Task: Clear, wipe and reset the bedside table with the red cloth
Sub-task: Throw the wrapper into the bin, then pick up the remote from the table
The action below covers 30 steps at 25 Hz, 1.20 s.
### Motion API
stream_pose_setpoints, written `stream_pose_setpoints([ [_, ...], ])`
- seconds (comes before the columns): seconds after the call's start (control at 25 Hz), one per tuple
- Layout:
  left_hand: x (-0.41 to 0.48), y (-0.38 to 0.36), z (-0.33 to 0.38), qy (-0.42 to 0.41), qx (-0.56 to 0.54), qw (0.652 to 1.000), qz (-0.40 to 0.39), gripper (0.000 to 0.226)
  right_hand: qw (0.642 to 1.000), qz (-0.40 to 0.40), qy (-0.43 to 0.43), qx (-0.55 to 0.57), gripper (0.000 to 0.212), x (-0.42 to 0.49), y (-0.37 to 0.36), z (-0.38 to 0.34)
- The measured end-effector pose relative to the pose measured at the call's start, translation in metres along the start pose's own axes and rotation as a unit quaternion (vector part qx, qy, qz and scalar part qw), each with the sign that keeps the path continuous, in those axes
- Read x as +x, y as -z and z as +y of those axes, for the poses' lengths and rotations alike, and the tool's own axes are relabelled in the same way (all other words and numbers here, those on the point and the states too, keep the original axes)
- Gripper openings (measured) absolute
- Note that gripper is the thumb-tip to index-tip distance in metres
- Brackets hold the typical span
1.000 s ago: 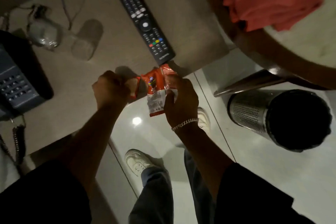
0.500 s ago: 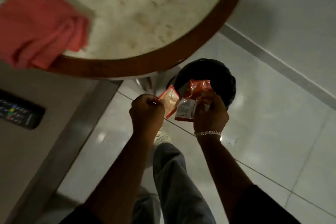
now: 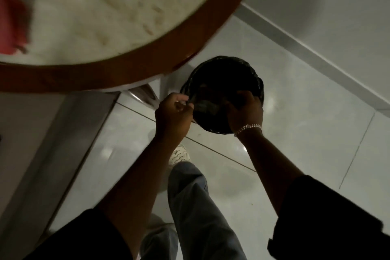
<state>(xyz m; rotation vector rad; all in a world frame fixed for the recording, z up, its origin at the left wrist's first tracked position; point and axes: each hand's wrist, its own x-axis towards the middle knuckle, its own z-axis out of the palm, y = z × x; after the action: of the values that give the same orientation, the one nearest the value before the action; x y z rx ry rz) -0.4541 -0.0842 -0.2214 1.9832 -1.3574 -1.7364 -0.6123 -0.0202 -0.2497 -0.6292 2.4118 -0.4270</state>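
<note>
Both my hands are over the mouth of the black-lined waste bin (image 3: pixel 223 69) on the floor. My left hand (image 3: pixel 173 116) is at the bin's near rim, its fingertips pinched on the edge of a snack wrapper (image 3: pixel 205 106) that looks dark inside the opening. My right hand (image 3: pixel 245 110), with a bracelet at the wrist, reaches into the bin with its fingers curled down and hidden. The red cloth (image 3: pixel 12 25) lies blurred on the round table at the far left edge. The bedside table's top (image 3: pixel 27 124) shows only as a pale strip at lower left.
A round pale table with a brown wooden rim (image 3: pixel 109 72) overhangs the bin from the upper left. Glossy floor tiles (image 3: pixel 306 133) run to a wall skirting at the right. My legs and a white shoe (image 3: pixel 179 154) stand just below the bin.
My view swung right from the bedside table to the bin. Both hands carried the orange wrappers away from the table and lowered them into the bin's mouth.
</note>
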Motion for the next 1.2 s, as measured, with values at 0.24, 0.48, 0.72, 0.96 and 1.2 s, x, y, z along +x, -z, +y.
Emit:
stream_pose_setpoints([
  [0.24,-0.040,0.108,-0.024,-0.005,-0.105,0.988,0.109,0.021,0.949,-0.089,0.303,0.012,0.031,-0.112,-0.055,-0.099],
  [0.48,-0.077,0.246,-0.073,-0.023,-0.234,0.931,0.280,0.017,0.868,-0.168,0.467,0.013,0.028,-0.214,-0.137,-0.213],
  [0.72,-0.070,0.323,-0.107,0.081,-0.201,0.879,0.425,0.022,0.835,-0.222,0.502,-0.018,0.031,-0.246,-0.213,-0.277],
  [0.96,-0.044,0.332,-0.110,0.121,-0.337,0.858,0.368,0.025,0.858,-0.277,0.432,-0.043,0.033,-0.253,-0.245,-0.290],
  [1.2,-0.114,0.328,-0.120,0.060,-0.471,0.807,0.350,0.020,0.837,-0.321,0.443,-0.005,0.040,-0.297,-0.196,-0.293],
])
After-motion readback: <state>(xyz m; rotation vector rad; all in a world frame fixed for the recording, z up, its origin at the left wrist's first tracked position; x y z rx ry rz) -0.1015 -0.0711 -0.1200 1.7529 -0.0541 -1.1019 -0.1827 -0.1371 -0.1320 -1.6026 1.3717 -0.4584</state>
